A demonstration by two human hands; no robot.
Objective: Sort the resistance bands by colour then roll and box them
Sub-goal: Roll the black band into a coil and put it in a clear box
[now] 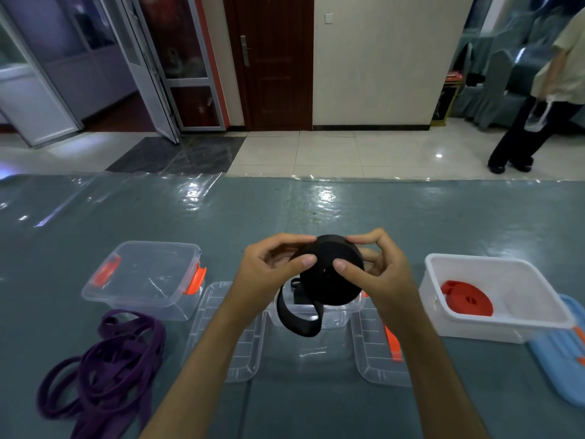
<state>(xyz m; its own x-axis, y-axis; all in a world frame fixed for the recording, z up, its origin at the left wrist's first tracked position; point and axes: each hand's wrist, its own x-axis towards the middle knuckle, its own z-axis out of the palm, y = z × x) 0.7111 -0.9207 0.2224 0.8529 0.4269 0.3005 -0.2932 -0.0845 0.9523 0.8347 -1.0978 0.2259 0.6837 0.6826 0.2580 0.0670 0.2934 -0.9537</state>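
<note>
Left hand: the left hand (269, 274) is gripping the black band roll (332, 270) from its left side, with the thumb pressing on the near face and the other fingers curling over the top edge.
Right hand: the right hand (380, 274) is gripping the same roll from its right side, thumb on the near face, fingers bending around the top and the back.
Black band: the roll is being held in the air between both hands, and its loose tail (297, 318) is hanging down in a loop under the hands.
Middle box: a clear box (342, 315) is standing on the table just below and behind the hands; something dark is lying inside, but I cannot tell what it is.
Lids: two clear lids (250, 350) are lying flat under the forearms, one at each side of the middle box.
Left box: another clear box with orange clips (142, 280) is standing to the left of the left hand.
Purple bands: a loose pile of purple bands (104, 362) is lying on the table, left of the left forearm.
Right box: a white box (497, 264) is standing to the right of the right hand, and a rolled red band (468, 301) is lying inside it.
Blue lid: a blue lid (560, 359) is lying beside the white box, further right.
</note>
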